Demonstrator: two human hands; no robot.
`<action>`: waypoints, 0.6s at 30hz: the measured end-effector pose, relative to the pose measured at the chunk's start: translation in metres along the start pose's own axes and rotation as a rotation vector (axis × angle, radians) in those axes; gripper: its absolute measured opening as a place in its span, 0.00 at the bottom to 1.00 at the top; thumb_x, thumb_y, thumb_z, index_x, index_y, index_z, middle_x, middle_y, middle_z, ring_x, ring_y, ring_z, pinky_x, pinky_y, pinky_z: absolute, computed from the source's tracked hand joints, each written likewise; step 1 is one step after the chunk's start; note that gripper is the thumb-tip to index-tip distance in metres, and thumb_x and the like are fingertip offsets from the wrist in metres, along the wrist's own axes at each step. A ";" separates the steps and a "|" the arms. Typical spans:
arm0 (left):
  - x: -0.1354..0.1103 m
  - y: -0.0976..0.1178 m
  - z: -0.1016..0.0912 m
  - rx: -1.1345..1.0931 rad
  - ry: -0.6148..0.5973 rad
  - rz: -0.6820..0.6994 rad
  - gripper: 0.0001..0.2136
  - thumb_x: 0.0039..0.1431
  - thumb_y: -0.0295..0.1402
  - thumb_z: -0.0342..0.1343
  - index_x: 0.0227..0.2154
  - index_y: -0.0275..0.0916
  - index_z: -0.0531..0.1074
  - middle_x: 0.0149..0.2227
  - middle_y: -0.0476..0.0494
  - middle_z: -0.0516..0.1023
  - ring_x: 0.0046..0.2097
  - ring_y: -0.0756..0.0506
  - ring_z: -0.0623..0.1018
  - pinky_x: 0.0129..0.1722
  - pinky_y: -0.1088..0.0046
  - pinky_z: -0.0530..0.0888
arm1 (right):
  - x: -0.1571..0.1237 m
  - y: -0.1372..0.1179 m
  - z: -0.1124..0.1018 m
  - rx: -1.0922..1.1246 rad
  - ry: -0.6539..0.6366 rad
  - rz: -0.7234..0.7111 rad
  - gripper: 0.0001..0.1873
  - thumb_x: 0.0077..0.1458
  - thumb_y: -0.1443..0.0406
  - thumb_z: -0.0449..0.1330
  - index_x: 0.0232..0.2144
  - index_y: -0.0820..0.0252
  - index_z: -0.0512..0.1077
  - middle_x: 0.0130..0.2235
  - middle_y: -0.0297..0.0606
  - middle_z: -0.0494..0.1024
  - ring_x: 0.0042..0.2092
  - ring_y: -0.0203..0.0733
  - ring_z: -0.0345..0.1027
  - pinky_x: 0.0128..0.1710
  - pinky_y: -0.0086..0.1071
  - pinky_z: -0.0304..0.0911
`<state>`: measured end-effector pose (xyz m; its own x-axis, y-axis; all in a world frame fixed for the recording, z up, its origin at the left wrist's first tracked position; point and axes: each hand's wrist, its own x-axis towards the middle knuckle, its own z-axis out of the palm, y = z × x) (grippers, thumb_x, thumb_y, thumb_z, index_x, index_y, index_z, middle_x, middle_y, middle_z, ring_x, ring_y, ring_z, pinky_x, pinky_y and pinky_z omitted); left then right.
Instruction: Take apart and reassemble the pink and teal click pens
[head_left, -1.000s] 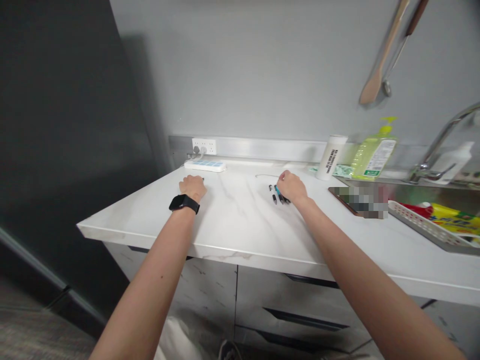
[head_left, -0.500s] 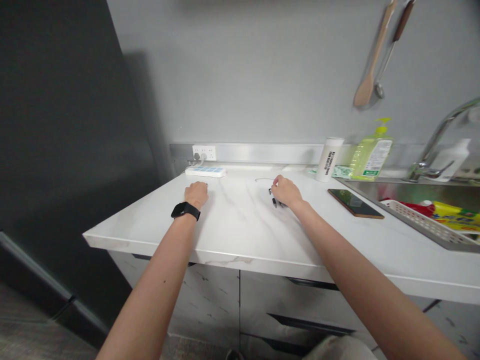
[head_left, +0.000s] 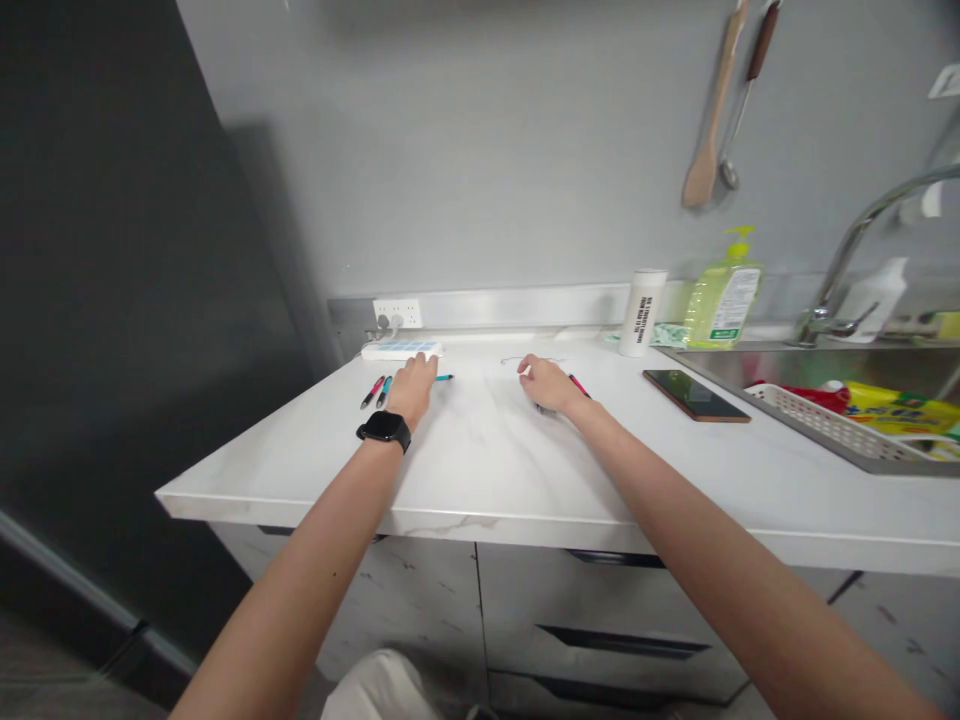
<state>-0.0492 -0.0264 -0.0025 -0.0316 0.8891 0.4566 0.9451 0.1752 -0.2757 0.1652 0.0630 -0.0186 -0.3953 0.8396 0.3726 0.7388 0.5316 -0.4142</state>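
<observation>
My left hand (head_left: 412, 388), with a black watch (head_left: 385, 427) at its wrist, is low over the counter. Its fingers are closed around a teal pen (head_left: 445, 377), whose dark end sticks out to the right. Just left of that hand lie a red pen (head_left: 372, 392) and another teal pen (head_left: 384, 390), side by side. My right hand (head_left: 546, 384) hovers just above the counter, thumb and forefinger curved with a gap between them. Beyond its wrist a red pen (head_left: 579, 386) shows in part. Dark pen ends (head_left: 541, 408) peek out below the palm, mostly hidden.
A phone (head_left: 695, 395) lies to the right, before the sink (head_left: 840, 450). Along the wall stand a power strip (head_left: 401, 350), a white canister (head_left: 643, 312) and a green soap bottle (head_left: 724, 303). A thin wire (head_left: 517, 359) lies behind my right hand.
My left hand has shifted right with the teal pen, uncovering two pens on its left. My right hand's fingers have parted, and a red pen shows behind it. The view has turned slightly right.
</observation>
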 end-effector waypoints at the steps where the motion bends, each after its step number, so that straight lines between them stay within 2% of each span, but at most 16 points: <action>1: 0.002 0.003 -0.003 0.000 0.054 0.079 0.20 0.53 0.15 0.38 0.46 0.33 0.63 0.46 0.33 0.68 0.48 0.41 0.69 0.42 0.69 0.67 | 0.001 -0.002 0.002 0.053 -0.006 -0.024 0.13 0.52 0.69 0.52 0.41 0.60 0.68 0.39 0.41 0.76 0.42 0.40 0.68 0.44 0.31 0.59; 3: 0.005 0.011 -0.009 -0.016 0.168 0.237 0.17 0.54 0.15 0.39 0.43 0.34 0.64 0.44 0.34 0.68 0.47 0.41 0.68 0.44 0.68 0.66 | 0.001 -0.008 0.006 0.225 -0.032 0.014 0.10 0.51 0.69 0.54 0.37 0.60 0.69 0.38 0.39 0.76 0.39 0.38 0.68 0.40 0.29 0.60; 4: 0.006 0.015 -0.012 -0.032 0.225 0.306 0.16 0.54 0.16 0.39 0.42 0.35 0.64 0.44 0.35 0.67 0.46 0.42 0.68 0.44 0.67 0.66 | 0.000 -0.011 0.006 0.355 -0.068 0.056 0.07 0.52 0.67 0.53 0.35 0.61 0.70 0.36 0.40 0.76 0.37 0.37 0.68 0.37 0.28 0.61; 6: 0.007 0.023 -0.016 -0.082 0.317 0.417 0.13 0.56 0.18 0.39 0.39 0.35 0.65 0.42 0.36 0.67 0.45 0.42 0.68 0.43 0.66 0.67 | -0.001 -0.019 0.005 0.698 -0.151 0.151 0.10 0.56 0.62 0.51 0.33 0.62 0.68 0.35 0.40 0.75 0.31 0.35 0.67 0.30 0.26 0.61; 8: 0.007 0.032 -0.017 -0.134 0.360 0.497 0.12 0.58 0.20 0.39 0.39 0.36 0.65 0.42 0.36 0.67 0.44 0.43 0.68 0.42 0.67 0.68 | -0.001 -0.024 0.002 1.040 -0.165 0.153 0.11 0.56 0.59 0.52 0.33 0.62 0.67 0.35 0.39 0.74 0.30 0.32 0.66 0.27 0.24 0.60; 10: 0.007 0.039 -0.016 -0.160 0.360 0.560 0.11 0.59 0.21 0.40 0.39 0.37 0.65 0.42 0.38 0.67 0.43 0.44 0.68 0.40 0.69 0.68 | -0.001 -0.025 -0.002 1.274 -0.118 0.142 0.09 0.56 0.61 0.53 0.31 0.62 0.66 0.32 0.35 0.73 0.28 0.29 0.66 0.26 0.22 0.58; 13: 0.006 0.046 -0.014 -0.167 0.363 0.576 0.09 0.60 0.22 0.42 0.39 0.37 0.65 0.41 0.39 0.67 0.42 0.44 0.69 0.38 0.70 0.69 | 0.001 -0.021 -0.006 1.422 -0.043 0.179 0.07 0.57 0.65 0.52 0.29 0.62 0.65 0.27 0.32 0.70 0.25 0.27 0.64 0.24 0.20 0.57; 18: 0.006 0.045 -0.013 -0.165 0.395 0.477 0.07 0.58 0.29 0.50 0.40 0.36 0.64 0.40 0.39 0.69 0.41 0.42 0.70 0.40 0.67 0.68 | 0.005 -0.013 -0.002 1.465 0.037 0.232 0.02 0.53 0.70 0.54 0.29 0.61 0.63 0.26 0.32 0.72 0.25 0.30 0.68 0.26 0.23 0.60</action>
<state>-0.0025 -0.0185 -0.0007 0.4971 0.6246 0.6023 0.8644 -0.2967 -0.4059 0.1548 0.0603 -0.0102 -0.3175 0.9283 0.1936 -0.4212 0.0449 -0.9059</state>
